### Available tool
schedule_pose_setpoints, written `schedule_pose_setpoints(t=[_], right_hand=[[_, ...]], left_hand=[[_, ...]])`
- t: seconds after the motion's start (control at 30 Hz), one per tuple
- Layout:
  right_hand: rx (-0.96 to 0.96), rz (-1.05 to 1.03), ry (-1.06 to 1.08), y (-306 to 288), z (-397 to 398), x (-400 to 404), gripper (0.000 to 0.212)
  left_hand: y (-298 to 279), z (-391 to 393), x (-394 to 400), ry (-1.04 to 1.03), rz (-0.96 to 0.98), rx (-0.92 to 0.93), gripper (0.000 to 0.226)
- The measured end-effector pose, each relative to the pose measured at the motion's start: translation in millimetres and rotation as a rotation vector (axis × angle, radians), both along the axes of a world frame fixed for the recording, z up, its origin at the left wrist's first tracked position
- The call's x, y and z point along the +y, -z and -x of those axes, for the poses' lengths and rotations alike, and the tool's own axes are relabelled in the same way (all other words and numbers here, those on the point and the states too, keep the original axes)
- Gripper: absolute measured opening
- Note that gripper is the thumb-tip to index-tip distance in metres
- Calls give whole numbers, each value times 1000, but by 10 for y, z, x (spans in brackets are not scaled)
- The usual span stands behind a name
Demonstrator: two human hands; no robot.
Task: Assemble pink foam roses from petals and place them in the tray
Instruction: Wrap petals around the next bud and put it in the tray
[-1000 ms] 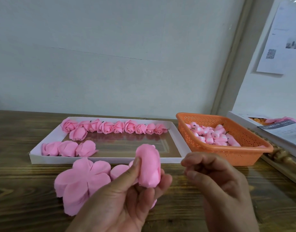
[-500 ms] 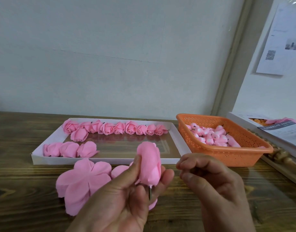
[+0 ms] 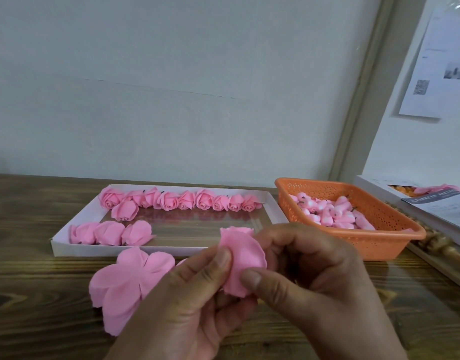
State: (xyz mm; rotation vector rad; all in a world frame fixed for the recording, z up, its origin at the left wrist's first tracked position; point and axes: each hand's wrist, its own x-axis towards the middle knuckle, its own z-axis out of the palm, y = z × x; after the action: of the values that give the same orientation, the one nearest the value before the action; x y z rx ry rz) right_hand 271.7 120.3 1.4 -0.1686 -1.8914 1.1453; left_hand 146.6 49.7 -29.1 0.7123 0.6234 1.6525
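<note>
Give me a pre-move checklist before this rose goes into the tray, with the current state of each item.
1. Rose in hand held by both hands: ok. The left hand and the right hand both pinch it.
2. Petals fully wrapped and closed: cannot tell, the fingers cover its base.
3. Free space in the white tray: ok, bare floor shows right of the three roses in the front row.
4. Back row of roses lies in a line: ok, except one sitting just in front at its left end.
5. Flat petal sheet ready on the table: ok.
6. Orange basket stocked with buds: ok.
</note>
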Motion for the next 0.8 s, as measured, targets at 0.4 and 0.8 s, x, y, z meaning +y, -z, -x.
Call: schedule_pose_setpoints(t=[0.4, 0.8], right_hand=[[-45, -622, 502, 74, -13, -13, 13], [-102, -173, 142, 22, -56, 98, 10]], left_hand=[[30, 12, 21, -70, -1, 7, 85], [72, 34, -27, -11, 9, 96, 81]])
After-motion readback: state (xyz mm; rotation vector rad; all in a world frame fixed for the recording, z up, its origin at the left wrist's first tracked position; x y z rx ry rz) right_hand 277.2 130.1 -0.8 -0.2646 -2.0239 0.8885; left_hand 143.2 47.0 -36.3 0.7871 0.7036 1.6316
